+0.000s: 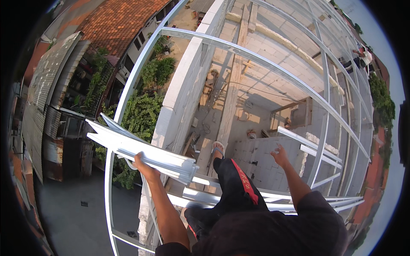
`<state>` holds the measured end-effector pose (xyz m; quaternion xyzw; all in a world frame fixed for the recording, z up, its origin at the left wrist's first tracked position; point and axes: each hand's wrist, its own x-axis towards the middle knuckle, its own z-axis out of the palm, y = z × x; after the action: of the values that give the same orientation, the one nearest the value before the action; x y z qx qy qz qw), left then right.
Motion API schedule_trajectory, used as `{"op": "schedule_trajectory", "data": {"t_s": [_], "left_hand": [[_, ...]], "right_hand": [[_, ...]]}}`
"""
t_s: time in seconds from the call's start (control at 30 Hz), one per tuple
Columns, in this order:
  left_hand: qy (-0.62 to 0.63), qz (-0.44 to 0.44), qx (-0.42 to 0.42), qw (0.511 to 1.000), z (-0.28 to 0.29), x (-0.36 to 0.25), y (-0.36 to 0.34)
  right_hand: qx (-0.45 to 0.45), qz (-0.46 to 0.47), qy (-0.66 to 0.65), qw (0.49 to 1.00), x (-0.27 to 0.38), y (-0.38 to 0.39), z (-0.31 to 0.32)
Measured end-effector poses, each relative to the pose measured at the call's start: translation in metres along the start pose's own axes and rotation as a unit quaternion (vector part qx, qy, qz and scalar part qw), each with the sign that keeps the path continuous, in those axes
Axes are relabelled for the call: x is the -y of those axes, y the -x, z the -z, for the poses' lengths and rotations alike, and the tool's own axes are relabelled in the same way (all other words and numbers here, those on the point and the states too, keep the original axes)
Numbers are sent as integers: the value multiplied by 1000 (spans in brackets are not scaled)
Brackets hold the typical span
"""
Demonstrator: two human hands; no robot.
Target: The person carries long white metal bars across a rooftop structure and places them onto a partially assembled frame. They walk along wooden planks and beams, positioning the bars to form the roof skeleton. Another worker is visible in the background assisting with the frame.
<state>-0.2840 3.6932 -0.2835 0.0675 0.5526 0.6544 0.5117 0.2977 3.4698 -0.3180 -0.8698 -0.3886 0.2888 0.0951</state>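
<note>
Farthest left of the pale block wall (171, 91), the stacked metal channels (136, 147) begin; their long axis slants across the wall and ends to its right. A metal beam (133, 77) of the frame rises left of the wall as well, from behind the stack. The left hand (146, 167) is much the nearer one: its grip is closed on the stack's near edge, roughly midway along, so the channels lie just ahead and run out to both sides. Some fingers are hidden under the metal; how many pieces are stacked, and whether the frame bears any weight, cannot be told. Right of the wall runs a wooden plank (232, 94), a sandalled foot (218, 150) near its lower end; the other foot is out of sight. Farther right of the wall, the right hand (279, 157) is well apart from the stack, fingers spread, nothing visible in its grip, beside a pair of metal channels (309, 145). Farthest right of the wall, a person (364, 57) is too small to make out clearly.
</note>
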Motion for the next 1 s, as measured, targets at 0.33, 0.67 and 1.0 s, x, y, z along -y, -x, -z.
{"op": "schedule_trajectory", "data": {"t_s": [0.33,0.67,1.0], "left_hand": [[-52,76,-11,996,-98,105,-63],[-97,86,-55,990,-89,152,-115],[-169,94,-167,967,-133,193,-111]], "right_hand": [[-84,129,31,988,126,-287,74],[-118,162,218,955,224,-538,104],[-34,73,220,972,260,-577,83]]}}
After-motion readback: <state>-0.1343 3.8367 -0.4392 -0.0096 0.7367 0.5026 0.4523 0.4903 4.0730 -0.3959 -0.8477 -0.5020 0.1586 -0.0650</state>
